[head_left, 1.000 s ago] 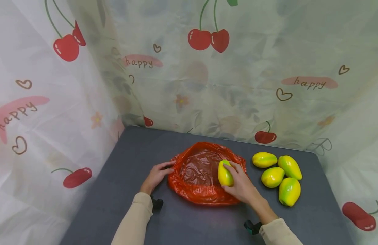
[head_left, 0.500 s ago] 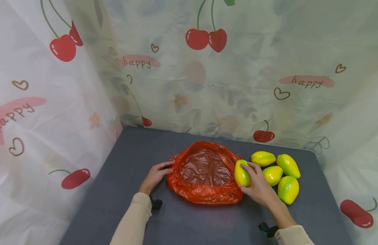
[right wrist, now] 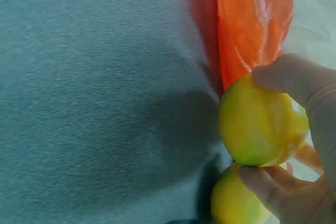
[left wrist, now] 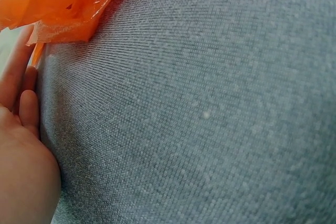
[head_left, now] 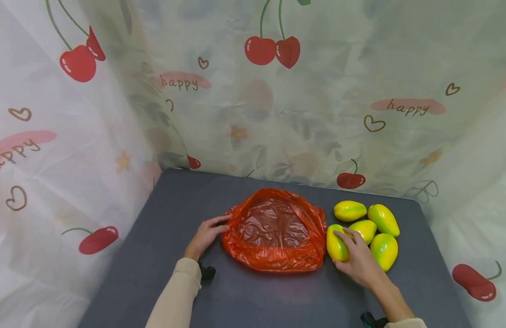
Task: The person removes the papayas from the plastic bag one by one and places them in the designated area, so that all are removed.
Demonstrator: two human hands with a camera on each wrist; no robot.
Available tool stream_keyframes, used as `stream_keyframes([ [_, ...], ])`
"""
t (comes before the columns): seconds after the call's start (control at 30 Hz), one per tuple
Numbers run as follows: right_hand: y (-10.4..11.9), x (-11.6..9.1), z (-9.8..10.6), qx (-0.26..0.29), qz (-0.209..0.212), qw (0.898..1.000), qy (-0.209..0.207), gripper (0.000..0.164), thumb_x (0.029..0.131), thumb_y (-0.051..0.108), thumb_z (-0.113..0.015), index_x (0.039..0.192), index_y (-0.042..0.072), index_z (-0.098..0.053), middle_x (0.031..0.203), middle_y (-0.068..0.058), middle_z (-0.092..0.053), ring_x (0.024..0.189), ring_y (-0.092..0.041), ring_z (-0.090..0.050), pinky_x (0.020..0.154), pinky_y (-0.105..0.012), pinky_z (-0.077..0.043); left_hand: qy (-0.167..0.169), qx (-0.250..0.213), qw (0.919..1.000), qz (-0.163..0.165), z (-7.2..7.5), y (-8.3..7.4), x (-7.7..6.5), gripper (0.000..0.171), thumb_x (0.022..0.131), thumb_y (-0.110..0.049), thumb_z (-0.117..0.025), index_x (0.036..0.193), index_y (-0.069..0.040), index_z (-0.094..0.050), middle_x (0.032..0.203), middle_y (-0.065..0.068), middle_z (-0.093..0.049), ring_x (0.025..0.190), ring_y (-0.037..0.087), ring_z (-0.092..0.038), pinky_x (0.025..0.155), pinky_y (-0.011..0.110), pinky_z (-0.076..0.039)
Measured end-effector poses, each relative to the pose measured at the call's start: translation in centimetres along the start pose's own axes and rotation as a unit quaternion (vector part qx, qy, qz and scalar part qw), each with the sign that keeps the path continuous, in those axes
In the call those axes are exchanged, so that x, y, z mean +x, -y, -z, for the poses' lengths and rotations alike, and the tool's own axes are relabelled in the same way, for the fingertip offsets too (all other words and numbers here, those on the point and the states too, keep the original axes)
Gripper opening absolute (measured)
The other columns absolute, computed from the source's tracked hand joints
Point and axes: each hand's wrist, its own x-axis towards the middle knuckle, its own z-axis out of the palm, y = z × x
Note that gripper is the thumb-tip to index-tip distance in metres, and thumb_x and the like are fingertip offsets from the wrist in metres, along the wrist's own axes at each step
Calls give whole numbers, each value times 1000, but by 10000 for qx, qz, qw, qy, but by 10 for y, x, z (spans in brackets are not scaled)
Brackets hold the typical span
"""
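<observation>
A red plastic bag [head_left: 273, 260] lies with its mouth spread wide in the middle of the table. My left hand [head_left: 204, 238] touches the bag's left edge with its fingers fairly straight; in the left wrist view the fingertips are partly hidden by the orange-looking plastic [left wrist: 63, 3]. Just off the bag's right side, my right hand [head_left: 362, 263] holds a yellow-green mango [head_left: 335, 244] between thumb and fingers. The right wrist view has this mango [right wrist: 257, 124] in the grip, with another mango [right wrist: 236, 198] below it. Whether the held mango rests on the table I cannot tell.
Several more mangoes sit in a group right of the bag, among them one at the back [head_left: 350, 211] and one near my right wrist [head_left: 385, 250]. The dark grey table [head_left: 253, 300] has printed curtains [head_left: 277, 114] behind and at its sides.
My right hand has carried the mango from over the bag's right part to the right, out beside the other mangoes. The left hand stays at the bag's left edge.
</observation>
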Motion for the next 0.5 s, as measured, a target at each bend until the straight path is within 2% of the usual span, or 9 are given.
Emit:
stream_keyframes([
  [0.3, -13, -18, -10, -106, 244, 9996, -116, 76, 74, 16, -90, 141, 7, -56, 144, -27, -48, 118, -47, -58, 97, -65, -50, -31, 30, 10000, -4, 0, 0, 0, 40, 93, -37, -73, 133, -35, -68, 156, 2, -51, 152, 30, -38, 126, 59, -24],
  [0.5, -18, -23, -11, -80, 397, 9990, -194, 77, 72, 13, -90, 141, 6, -57, 145, -25, -48, 121, -47, -56, 97, -66, -49, -5, 5, 10000, 8, -1, 0, 1, 41, 94, -37, -72, 134, -35, -68, 157, 3, -51, 152, 30, -38, 126, 59, -24],
])
